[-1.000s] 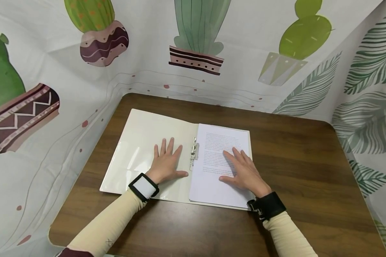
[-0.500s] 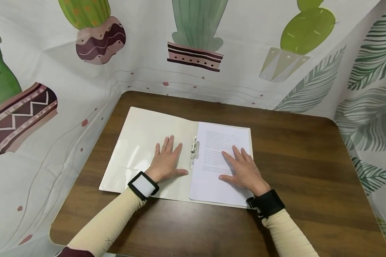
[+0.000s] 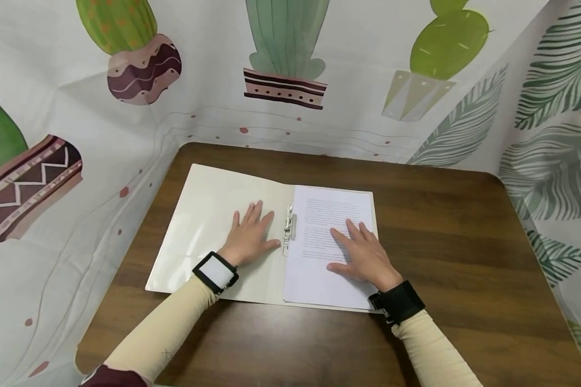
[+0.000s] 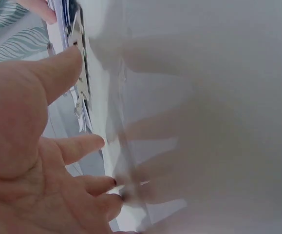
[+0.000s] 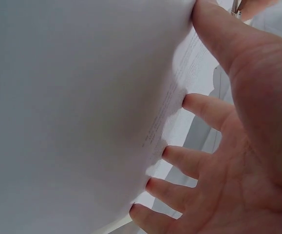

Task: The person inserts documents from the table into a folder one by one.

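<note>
A white ring-binder folder (image 3: 208, 199) lies spread flat on the table, with a metal clip (image 3: 289, 226) along its spine. Printed paper sheets (image 3: 314, 279) are stacked on its right half. My left hand (image 3: 247, 240) is over the inner side of the left cover, fingers spread and the thumb pointing at the clip. In the left wrist view its fingertips are close to the glossy cover (image 4: 228, 122). My right hand (image 3: 365, 257) rests on the top sheet with spread fingers, its fingertips touching the paper (image 5: 97, 107) in the right wrist view.
The brown wooden table (image 3: 445, 269) has rounded corners and extends around the folder. A white cloth (image 3: 213, 54) printed with cacti and leaves hangs behind it and at both sides. Each wrist wears a black strap (image 3: 401, 302).
The head view has shifted slightly. My left hand has turned a little, its thumb moving up along the clip. The right hand stays on the paper, and the folder remains spread.
</note>
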Available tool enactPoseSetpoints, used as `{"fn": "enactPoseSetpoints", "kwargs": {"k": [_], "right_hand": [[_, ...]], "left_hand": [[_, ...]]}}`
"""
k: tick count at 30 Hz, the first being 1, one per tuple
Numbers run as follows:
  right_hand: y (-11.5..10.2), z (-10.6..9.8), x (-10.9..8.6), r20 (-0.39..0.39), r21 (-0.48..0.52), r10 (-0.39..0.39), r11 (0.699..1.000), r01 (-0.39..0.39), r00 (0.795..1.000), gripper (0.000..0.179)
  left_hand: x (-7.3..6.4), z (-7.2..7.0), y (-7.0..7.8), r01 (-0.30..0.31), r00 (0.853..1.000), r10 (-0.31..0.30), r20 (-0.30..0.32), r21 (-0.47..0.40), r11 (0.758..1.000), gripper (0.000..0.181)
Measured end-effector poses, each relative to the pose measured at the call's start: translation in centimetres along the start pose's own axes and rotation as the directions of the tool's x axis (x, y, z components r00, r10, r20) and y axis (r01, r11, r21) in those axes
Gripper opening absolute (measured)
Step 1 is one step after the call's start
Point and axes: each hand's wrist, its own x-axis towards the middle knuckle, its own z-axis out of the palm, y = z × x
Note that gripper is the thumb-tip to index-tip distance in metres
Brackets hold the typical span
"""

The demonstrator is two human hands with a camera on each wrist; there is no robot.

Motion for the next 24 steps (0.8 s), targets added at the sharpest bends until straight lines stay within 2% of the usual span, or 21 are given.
{"fn": "enactPoseSetpoints", "kwargs": {"k": [6, 10, 17, 24], "right_hand": [[0.2, 0.3, 0.3, 0.006, -0.001, 0.005, 1.000, -0.005, 1.000, 0.089], [0.1, 0.5, 0.3, 0.016, 0.003, 0.010, 1.000, -0.010, 1.000, 0.090], [0.0, 0.5, 0.2, 0.005, 0.007, 0.010, 1.000, -0.010, 1.000, 0.089], [0.2, 0.5, 0.4, -0.008, 0.000, 0.010, 1.000, -0.010, 1.000, 0.089]], "left_hand": [[2.4, -1.1, -0.1, -0.049, 0.999, 0.049, -0.014, -0.015, 0.999, 0.058], [3.9, -1.5, -0.2, -0.065, 0.998, 0.063, -0.025, -0.046, 0.997, 0.049], [5.7, -1.4, 0.2, -0.028, 0.999, 0.030, 0.014, -0.126, 0.992, 0.043], [6.6, -1.1, 0.6, -0.014, 1.000, 0.011, -0.019, -0.150, 0.989, 0.038]]}}
